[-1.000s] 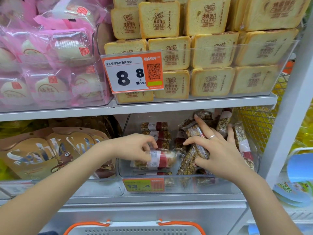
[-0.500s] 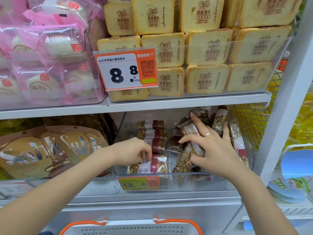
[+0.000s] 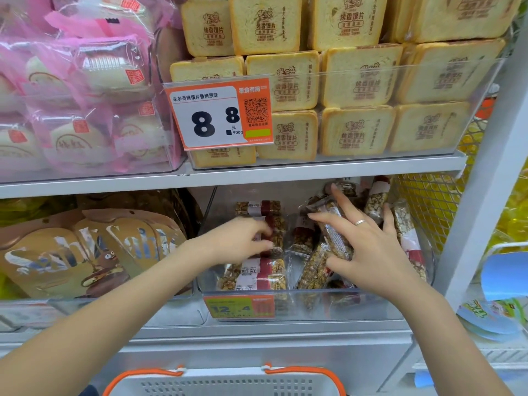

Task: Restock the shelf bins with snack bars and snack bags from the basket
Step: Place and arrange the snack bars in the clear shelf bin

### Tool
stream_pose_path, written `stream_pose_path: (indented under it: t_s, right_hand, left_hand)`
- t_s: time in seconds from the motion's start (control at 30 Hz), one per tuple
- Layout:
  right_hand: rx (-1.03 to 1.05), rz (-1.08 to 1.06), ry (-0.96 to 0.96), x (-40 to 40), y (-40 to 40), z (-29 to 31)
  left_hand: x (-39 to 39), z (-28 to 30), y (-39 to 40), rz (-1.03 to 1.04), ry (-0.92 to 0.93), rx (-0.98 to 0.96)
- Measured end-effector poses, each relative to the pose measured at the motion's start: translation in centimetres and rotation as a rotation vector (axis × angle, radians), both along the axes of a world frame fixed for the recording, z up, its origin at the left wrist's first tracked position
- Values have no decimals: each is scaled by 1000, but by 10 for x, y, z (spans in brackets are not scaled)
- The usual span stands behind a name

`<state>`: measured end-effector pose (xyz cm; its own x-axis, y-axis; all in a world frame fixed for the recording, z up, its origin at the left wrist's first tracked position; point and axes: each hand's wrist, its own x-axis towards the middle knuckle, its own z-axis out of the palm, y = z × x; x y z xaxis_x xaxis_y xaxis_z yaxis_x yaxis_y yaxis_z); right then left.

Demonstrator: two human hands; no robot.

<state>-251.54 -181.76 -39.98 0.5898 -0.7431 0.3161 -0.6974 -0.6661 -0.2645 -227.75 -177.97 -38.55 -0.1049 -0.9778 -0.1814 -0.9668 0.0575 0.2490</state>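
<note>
While both arms reach into the clear bin on the lower shelf, the right hand has its fingers spread and its thumb curled in, pinching a nut-and-seed snack bar that stands tilted, upper end leaning left, among a loose jumble of similar bars on the bin's right side. A ring sits on one of its fingers. The left hand is blurred; its fingers curl down against a neat stack of bars with red and white labels on the bin's left side, touching the upper ones — whether it actually grips one I cannot tell. An orange price tag reading 12.4 is fixed to the bin's front wall. Just left of this bin, gold snack bags with a cartoon figure stand in a neighbouring bin. On the shelf above, toast-shaped yellow packs fill a clear bin carrying a large orange and white price card marked 8.8, and beside them to the left are pink-wrapped buns. At the bottom edge, the white basket with orange handles sits below the shelf — its contents are out of view.
</note>
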Motion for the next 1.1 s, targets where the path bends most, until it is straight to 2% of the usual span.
stream_pose_path:
  t_s: [0.13,0.23,0.33,0.4,0.47,0.5,0.67,0.83,0.93,1.03,1.1]
  right_hand:
    - [-15,2,-3,1,0,-1]
    - [-19,18,-10,-1,-1,-2]
    - [-16,24,-12,-1,-1,-2]
    - [-18,24,-7,0,-2,-2]
    - [-23,23,-9,1,-2,-2]
    - [-24,22,-7,1,-2,-2]
    - [-36,23,-27,0,-2,-3]
    - [-26,28,-32,-2,-3,-2]
    - [-18,38,-32,-1,-3,-2]
    - [-13,35,-9,-1,-3,-2]
    - [-21,30,-5,-1,-3,-2]
  left_hand:
    - [-13,-44,-31,93,-193,195]
    - [-10,-57,-50,193,-195,199]
    - [-10,-50,-58,203,-166,256]
    - [-5,-42,-65,227,-85,144]
    - [4,-39,-77,241,-103,-36]
    - [7,-42,-80,226,-130,-67]
    - [9,-70,-81,214,-129,-46]
    - [11,-66,-74,280,-159,9]
    - [-3,-65,-67,303,-88,-6]
    - [-13,-62,-61,219,3,22]
    - [-14,-62,-57,130,-102,88]
